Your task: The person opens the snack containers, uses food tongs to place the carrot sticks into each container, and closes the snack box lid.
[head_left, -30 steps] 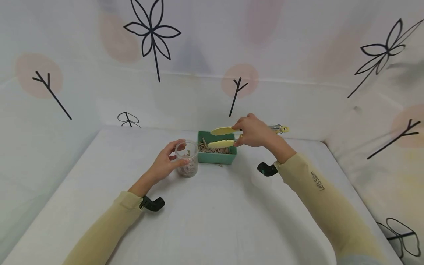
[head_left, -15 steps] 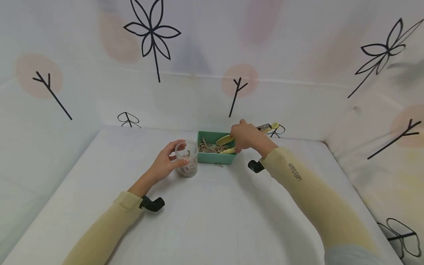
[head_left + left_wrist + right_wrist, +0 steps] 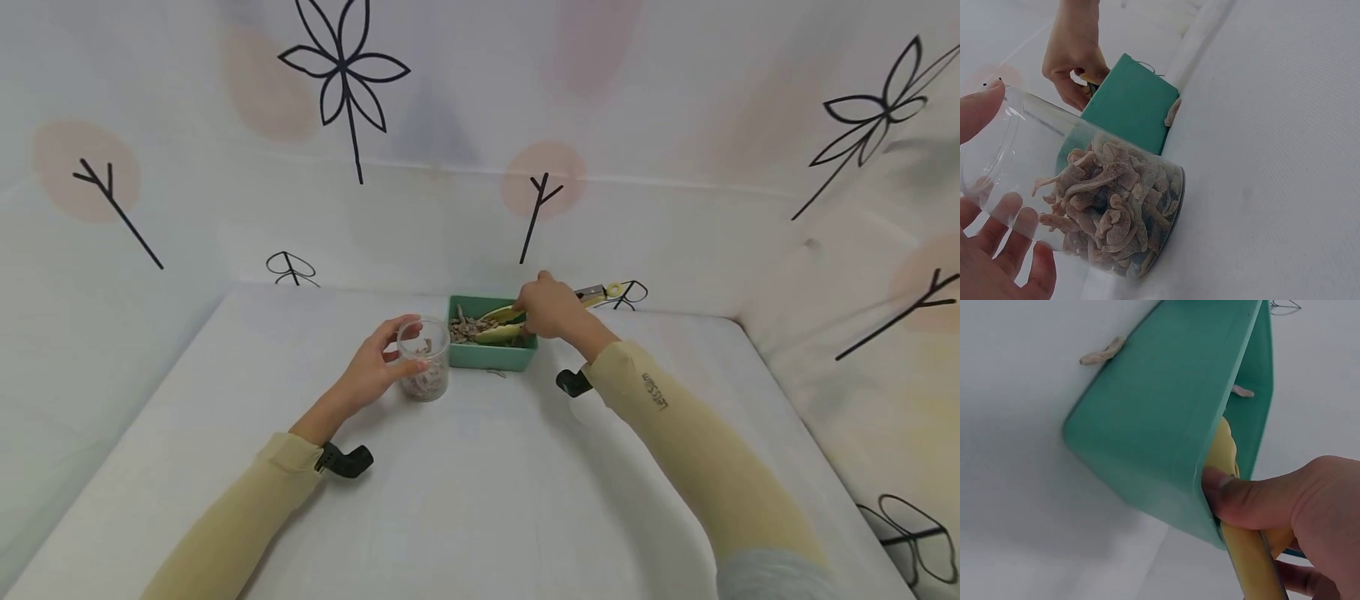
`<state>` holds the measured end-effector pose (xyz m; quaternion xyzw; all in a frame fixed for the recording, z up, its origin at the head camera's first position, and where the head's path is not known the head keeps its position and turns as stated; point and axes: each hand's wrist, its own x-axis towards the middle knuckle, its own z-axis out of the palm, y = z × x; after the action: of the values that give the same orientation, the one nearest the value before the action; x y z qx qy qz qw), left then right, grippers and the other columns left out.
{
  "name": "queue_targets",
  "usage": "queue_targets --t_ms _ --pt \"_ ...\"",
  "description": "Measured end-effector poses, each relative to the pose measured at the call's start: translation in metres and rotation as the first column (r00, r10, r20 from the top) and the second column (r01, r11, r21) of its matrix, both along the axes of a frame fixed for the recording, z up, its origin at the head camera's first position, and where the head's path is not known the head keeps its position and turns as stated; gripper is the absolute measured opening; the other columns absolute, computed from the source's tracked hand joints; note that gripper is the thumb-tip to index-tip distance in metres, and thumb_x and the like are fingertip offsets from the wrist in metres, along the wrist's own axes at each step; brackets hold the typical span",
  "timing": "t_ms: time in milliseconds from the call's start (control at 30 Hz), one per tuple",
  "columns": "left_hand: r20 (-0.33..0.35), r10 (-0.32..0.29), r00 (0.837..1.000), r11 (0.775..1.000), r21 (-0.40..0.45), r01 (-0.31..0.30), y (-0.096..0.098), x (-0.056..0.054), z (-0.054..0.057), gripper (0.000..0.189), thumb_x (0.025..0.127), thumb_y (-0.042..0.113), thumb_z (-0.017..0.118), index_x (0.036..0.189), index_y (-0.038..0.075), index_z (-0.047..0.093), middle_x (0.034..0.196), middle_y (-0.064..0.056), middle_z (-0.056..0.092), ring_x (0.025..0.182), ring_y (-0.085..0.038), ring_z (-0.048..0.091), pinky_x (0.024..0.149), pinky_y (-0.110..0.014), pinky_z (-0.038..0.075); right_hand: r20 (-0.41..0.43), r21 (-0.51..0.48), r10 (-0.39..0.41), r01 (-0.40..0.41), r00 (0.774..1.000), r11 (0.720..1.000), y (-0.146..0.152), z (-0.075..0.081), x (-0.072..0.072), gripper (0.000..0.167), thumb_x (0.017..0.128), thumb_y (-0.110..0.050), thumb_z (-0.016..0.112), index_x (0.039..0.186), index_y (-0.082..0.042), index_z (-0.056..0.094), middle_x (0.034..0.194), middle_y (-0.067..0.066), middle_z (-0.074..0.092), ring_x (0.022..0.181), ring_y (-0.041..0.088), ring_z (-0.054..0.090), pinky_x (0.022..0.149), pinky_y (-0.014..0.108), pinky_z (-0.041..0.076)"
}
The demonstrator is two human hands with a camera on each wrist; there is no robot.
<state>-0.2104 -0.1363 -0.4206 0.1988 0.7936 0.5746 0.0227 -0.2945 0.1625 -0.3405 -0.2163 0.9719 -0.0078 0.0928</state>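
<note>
Fingers (image 3: 1013,231) of the left hand (image 3: 375,367): bent round the upper part of a clear jar (image 3: 1029,165), thumb on the opposite side.

Jar contents: brownish strips (image 3: 1110,206), heaped below these fingers toward the base; distinct pieces in the left wrist view, a pale mass in the head view.

Right hand (image 3: 555,308): thumb and fingers pinching yellow tongs (image 3: 1249,565). Thumb contact beside the box rim seen in the right wrist view, hidden in the head view.

Tong heads: ahead of the right fingers, inside a green box (image 3: 491,358), slightly apart; whether they grip anything, cannot tell. Ring end behind the hand, head view only.

Box contents: more strips, ahead of the right fingers, plain in the head view; walled from sight in the left wrist view.

Loose strip (image 3: 1102,351): outside the box, against its foot, between the two hands.
</note>
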Motion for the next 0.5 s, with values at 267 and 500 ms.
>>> queue_targets --t_ms 267,500 --pt "0.001 -0.005 1.0 1.0 0.009 0.005 0.0 -0.003 -0.002 0.072 0.092 0.013 0.074 0.153 0.011 0.035 0.15 -0.015 0.043 0.14 -0.031 0.036 0.11 -0.058 0.034 -0.04 -0.034 -0.015 0.014 0.999 0.999 0.007 -0.002 0.004 0.035 0.087 -0.021 0.08 0.12 -0.011 0.074 0.109 0.006 0.065 0.095 0.024 0.047 0.069 0.036 0.049" --pt "0.016 -0.004 1.0 1.0 -0.003 0.004 0.002 0.0 0.004 0.072 0.092 0.007 0.071 0.153 0.004 0.032 0.151 -0.021 0.04 0.141 -0.036 0.034 0.11 -0.06 0.032 -0.098 -0.092 0.028 -0.037 0.995 0.995 0.019 0.005 0.012 0.036 0.085 -0.022 0.081 0.118 -0.007 0.075 0.115 0.007 0.069 0.092 0.025 0.048 0.069 0.036 0.046"
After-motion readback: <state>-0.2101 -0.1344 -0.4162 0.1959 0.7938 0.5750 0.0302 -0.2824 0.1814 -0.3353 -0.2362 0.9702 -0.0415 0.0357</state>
